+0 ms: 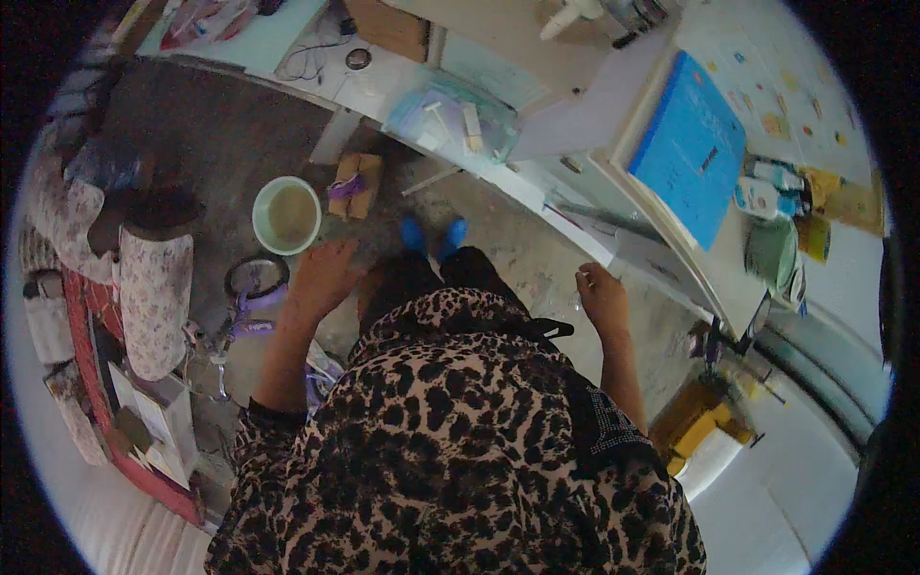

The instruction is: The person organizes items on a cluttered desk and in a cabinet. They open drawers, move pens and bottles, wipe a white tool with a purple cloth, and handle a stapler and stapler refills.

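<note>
My left hand (332, 277) hangs at my side with its back to the camera and nothing visible in it. In the picture it lies just below a pale green bucket (287, 215) of cloudy liquid on the floor; I cannot tell whether they touch. On my other side, my right hand (602, 295) hangs over the bare floor with its fingers partly curled. A small white spot shows at its fingertips, too small to identify. A cardboard box (357, 185) with a purple strap or ribbon stands beside the bucket. Between my hands are my blue shoes (431, 233).
Ahead runs a white desk (366, 93) with a clear bin (453, 122). At right a cabinet carries a blue folder or board (693, 151), bottles (765, 190) and a green container (773, 251). A purple-framed wheeled object (259, 287) and a floral-covered seat (154, 302) are at left.
</note>
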Tool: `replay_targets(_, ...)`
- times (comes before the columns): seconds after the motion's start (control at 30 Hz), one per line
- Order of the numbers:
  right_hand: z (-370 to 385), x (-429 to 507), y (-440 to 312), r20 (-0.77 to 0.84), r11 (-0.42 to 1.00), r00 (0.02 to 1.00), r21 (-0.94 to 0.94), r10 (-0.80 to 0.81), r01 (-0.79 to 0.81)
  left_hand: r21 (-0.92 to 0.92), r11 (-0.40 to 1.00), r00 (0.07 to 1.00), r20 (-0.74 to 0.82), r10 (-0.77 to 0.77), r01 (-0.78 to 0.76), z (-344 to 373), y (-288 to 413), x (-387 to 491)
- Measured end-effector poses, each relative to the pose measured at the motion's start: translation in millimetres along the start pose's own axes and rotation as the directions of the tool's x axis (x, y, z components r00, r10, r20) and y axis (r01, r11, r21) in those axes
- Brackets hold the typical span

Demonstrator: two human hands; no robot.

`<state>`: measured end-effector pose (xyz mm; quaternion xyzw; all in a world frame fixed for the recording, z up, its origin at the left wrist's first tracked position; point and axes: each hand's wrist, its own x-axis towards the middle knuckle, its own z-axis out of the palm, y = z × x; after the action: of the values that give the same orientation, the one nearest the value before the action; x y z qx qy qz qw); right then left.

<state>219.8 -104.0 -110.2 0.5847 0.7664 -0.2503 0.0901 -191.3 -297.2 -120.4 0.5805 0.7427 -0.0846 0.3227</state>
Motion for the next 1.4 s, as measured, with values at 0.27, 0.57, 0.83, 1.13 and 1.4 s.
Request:
replay_targets(0.27, 113.9, 106.6, 107.3, 0.329, 0.997, 0.943, 0.065, -0.048, 0.028, -0.090, 0.993, 0.993, -0.075, -0.086, 0.080, 44.1, 3.5, -36.3)
replay_targets(0.57, 279.2, 194.4, 185.3, 0.108, 0.990, 0.985, -0.040, 0.136, -0.132, -0.528, 0.774, 0.935, 0.259, -0.244, 0.348, 172.8, -15.9, -53.0)
replay_targets(0.83, 292.3, 266.5, 151.1, 0.093, 0.831, 0.832, -0.176, 0.547, -0.527, -0.742, 0.306, 0.793, 0.484, -0.369, 0.596, 363.0, -73.0, -119.3)
replay_targets(1.13, 309.2, 280.3, 149.1, -0.048, 0.715, 0.881, -0.565, 0.470, -0.412, -0.689, -0.323, 0.624, 0.724, -0.293, 0.648, 400.6, -56.4, -153.3)
replay_targets(1.4, 304.2, 272.0, 154.9, 0.065, 0.764, 0.966, -0.627, 0.249, -0.155, -0.648, -0.429, 0.550, 0.762, -0.343, 0.629, 374.4, -39.9, -123.3)
